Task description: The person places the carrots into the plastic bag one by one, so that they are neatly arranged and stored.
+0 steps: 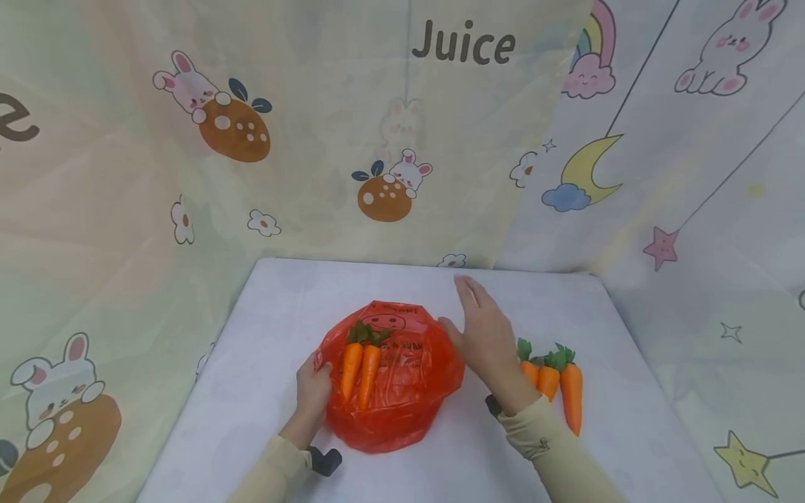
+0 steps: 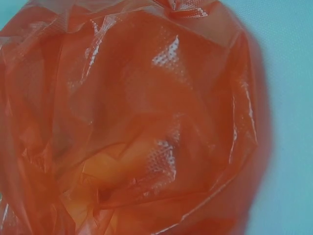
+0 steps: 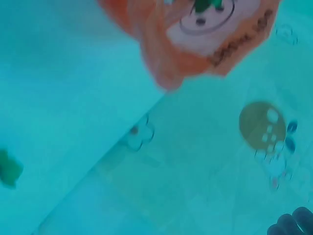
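Observation:
A red plastic bag (image 1: 409, 391) with a printed face and lettering lies spread in the middle of the table. Two orange carrots (image 1: 370, 374) with green tops are at its open mouth. My left hand (image 1: 313, 391) grips the bag's left edge, thumb on top. Above the bag's right edge is my right hand (image 1: 487, 342), fingers extended; whether its thumb touches the plastic I cannot tell. The left wrist view is filled by crumpled bag plastic (image 2: 146, 98). In the right wrist view, the printed part of the bag (image 3: 210, 39) shows at the top.
Three more carrots (image 1: 571, 398) lie to the right, partly behind my right forearm. The white table (image 1: 302, 286) ends at a printed cloth backdrop (image 1: 327, 175). Black devices (image 1: 325, 461) sit at both wrists.

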Demonstrator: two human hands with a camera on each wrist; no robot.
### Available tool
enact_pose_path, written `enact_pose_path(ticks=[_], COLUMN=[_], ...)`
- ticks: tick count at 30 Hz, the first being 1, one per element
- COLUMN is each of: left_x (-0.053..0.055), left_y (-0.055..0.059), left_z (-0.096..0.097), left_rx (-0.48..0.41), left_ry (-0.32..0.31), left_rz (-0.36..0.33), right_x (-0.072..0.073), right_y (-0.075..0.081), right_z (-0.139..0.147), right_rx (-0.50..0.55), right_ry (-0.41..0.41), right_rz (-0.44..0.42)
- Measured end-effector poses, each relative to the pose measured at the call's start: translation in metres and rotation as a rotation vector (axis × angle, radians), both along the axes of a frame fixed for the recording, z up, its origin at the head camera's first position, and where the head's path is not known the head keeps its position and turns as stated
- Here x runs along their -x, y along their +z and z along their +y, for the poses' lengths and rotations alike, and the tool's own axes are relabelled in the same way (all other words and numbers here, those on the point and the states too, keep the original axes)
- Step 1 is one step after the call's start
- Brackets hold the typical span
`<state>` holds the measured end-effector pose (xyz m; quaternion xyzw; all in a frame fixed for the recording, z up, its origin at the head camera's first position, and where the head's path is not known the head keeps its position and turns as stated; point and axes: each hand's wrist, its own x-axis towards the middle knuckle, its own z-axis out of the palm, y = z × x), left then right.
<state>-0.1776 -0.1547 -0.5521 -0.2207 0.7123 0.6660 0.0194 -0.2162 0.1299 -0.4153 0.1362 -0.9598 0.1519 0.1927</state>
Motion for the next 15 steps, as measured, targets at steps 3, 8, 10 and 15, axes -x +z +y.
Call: enact_pose_path(ticks=[3, 8, 10, 15], left_x=[-0.001, 0.000, 0.000, 0.001], left_y=[0.000, 0.000, 0.000, 0.001], left_z=[0.000, 0.001, 0.001, 0.002], left_rx=[0.006, 0.013, 0.011, 0.001], left_ry=[-0.001, 0.002, 0.003, 0.004], left_rz=[-0.007, -0.017, -0.019, -0.019], right_x=[0.004, 0.006, 0.005, 0.000], right_y=[0.004, 0.005, 0.003, -0.009], right_z=[0.022, 0.055, 0.066, 0.089], right_rx=[0.002, 0.037, 0.058, 0.127], right_ry=[-0.059, -0.159, -0.197, -0.279], right_rz=[0.047, 0.028, -0.006, -0.131])
